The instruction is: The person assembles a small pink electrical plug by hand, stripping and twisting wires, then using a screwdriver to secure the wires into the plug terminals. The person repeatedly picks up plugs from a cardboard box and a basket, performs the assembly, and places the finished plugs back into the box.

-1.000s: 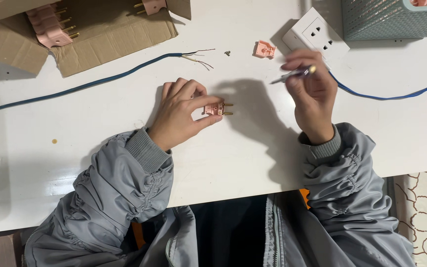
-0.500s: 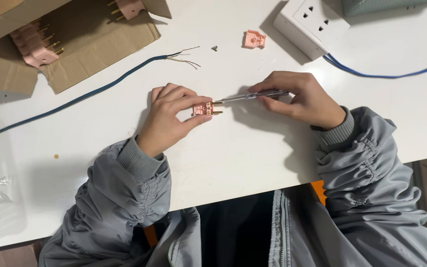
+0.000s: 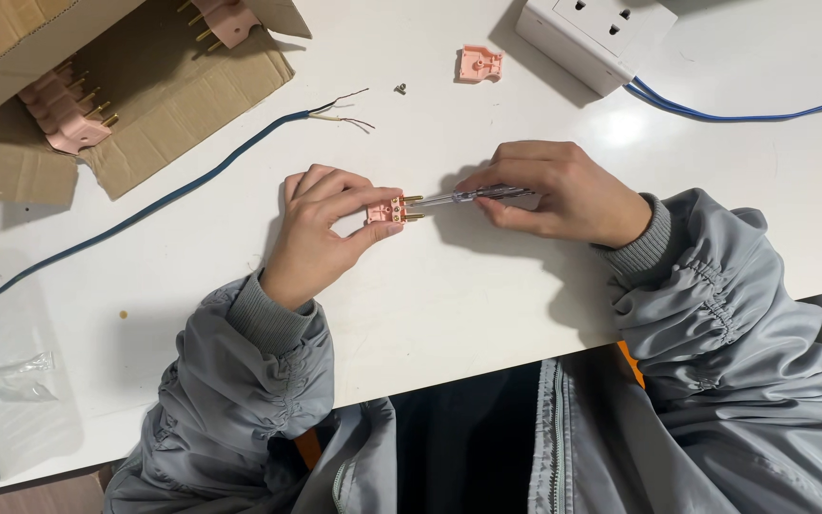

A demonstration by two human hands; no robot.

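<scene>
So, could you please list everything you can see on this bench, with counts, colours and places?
plug body: one, pink, in left hand
screwdriver: one, clear-handled, in right hand
plug cover: one, pink, top centre
screw: one, small, beside cover
cable: one, blue, bared end, left of centre
socket block: one, white, top right
cardboard box: one, brown, top left, holding pink plugs
left hand: pinching plug body
right hand: gripping screwdriver

Left hand [image 3: 321,228] fingers pinched closed, right hand [image 3: 554,190] in closed fingertip grip; forearms converging, wrists resting low
</scene>
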